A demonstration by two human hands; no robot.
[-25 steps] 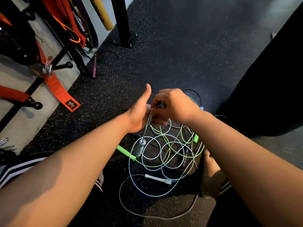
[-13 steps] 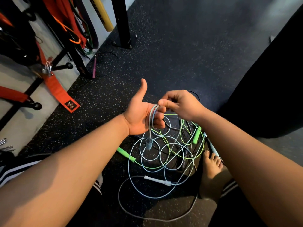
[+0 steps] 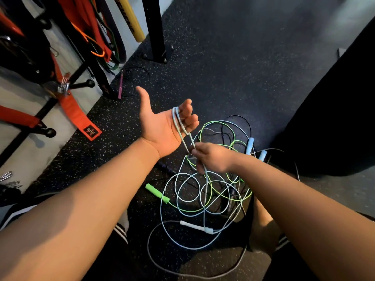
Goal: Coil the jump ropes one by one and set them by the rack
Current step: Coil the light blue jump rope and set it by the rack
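Observation:
A light blue jump rope (image 3: 176, 118) is looped twice around the fingers of my left hand (image 3: 160, 128), which is palm up with the thumb spread and the fingers loosely curled. Just below it, my right hand (image 3: 213, 159) pinches the same rope, which runs down through the fist to the floor. Under my hands lies a tangle of ropes: a green rope with a green handle (image 3: 157, 193), a pale handle (image 3: 194, 227) on the light blue rope, two blue handles (image 3: 250, 146) and a grey cord. The black rack post (image 3: 153, 27) stands at the upper left.
A pink-handled rope (image 3: 120, 84) lies coiled by the rack foot. Red straps (image 3: 77, 110) and bands hang on the rack at the left. A large dark object (image 3: 334, 118) fills the right side. My bare foot (image 3: 261, 226) rests beside the tangle on the speckled rubber floor.
My left hand opened its palm and rose slightly with the loops round its fingers. My right hand dropped below it, drawing the rope down from the fingers.

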